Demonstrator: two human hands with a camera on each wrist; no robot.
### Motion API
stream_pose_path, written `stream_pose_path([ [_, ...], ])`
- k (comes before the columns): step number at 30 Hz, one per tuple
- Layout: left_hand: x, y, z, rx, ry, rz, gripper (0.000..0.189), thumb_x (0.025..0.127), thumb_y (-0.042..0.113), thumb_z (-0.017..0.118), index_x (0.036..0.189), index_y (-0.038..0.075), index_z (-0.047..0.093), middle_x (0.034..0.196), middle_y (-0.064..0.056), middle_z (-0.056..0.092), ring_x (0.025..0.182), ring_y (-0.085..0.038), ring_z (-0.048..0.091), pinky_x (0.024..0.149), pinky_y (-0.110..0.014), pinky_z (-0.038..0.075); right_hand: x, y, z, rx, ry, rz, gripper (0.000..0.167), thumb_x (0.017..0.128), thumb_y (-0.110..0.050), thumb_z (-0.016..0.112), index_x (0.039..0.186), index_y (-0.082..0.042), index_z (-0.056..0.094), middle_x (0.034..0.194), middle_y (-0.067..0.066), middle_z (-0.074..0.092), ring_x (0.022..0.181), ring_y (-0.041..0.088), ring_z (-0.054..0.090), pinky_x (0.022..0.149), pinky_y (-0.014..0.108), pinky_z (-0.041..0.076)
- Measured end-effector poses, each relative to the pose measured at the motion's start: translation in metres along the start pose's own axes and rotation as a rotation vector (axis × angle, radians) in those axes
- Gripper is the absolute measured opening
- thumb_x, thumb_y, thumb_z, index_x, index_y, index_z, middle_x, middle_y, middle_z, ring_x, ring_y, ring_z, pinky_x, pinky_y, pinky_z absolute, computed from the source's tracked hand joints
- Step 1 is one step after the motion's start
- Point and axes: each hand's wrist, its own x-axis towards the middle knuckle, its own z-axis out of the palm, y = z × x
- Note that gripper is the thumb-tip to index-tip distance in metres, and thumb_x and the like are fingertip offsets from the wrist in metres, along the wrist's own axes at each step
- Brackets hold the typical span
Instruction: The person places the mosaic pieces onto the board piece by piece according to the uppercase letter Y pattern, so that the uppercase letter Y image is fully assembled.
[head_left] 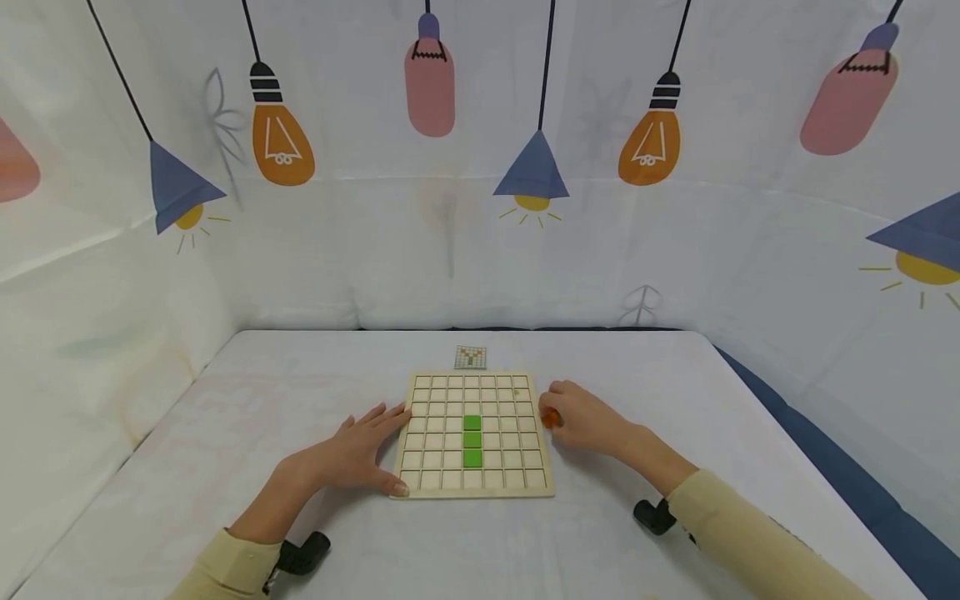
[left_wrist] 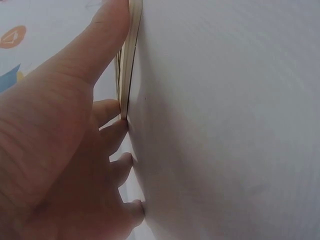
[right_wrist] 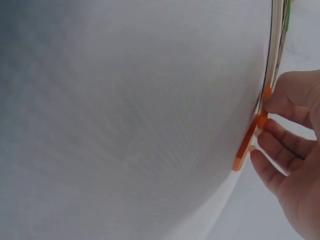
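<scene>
A pale wooden grid board (head_left: 474,494) lies on the table, with three green square tiles (head_left: 472,439) stacked in one column of its cells. My left hand (head_left: 347,457) spreads its fingers along the board's left side, thumb at the near left corner. In the left wrist view those fingertips meet the board's side edge (left_wrist: 131,55). Beside the right edge, my right hand (head_left: 585,418) pinches orange tiles (head_left: 551,417) between thumb and fingers. The right wrist view shows one orange tile (right_wrist: 267,100) under the thumb and a second orange piece (right_wrist: 245,143) at the other fingertips.
A small printed card (head_left: 470,357) with a grid pattern lies just beyond the board's far edge. White cloth covers the table (head_left: 300,383). A white curtain (head_left: 360,242) printed with lamps and bulbs hangs behind. Black wrist devices (head_left: 303,553) sit at both cuffs.
</scene>
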Motion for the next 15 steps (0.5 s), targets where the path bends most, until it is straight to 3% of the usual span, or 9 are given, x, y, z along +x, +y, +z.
stream_pose_path([
  [15,-0.0016,0.0018,-0.0017,-0.016,-0.006,-0.007,0.117,0.067,0.063,0.082,0.158,0.014,0.028,0.166,-0.008,0.023,0.155,-0.039,0.012,0.116,-0.073,0.008,0.0052,0.0021,-0.0045,-0.037,0.042,-0.017,0.022,0.077,-0.003,0.070,0.086,-0.020,0.062,0.083,-0.007,0.049,0.080,0.011,0.043,0.068,0.023,0.039],
])
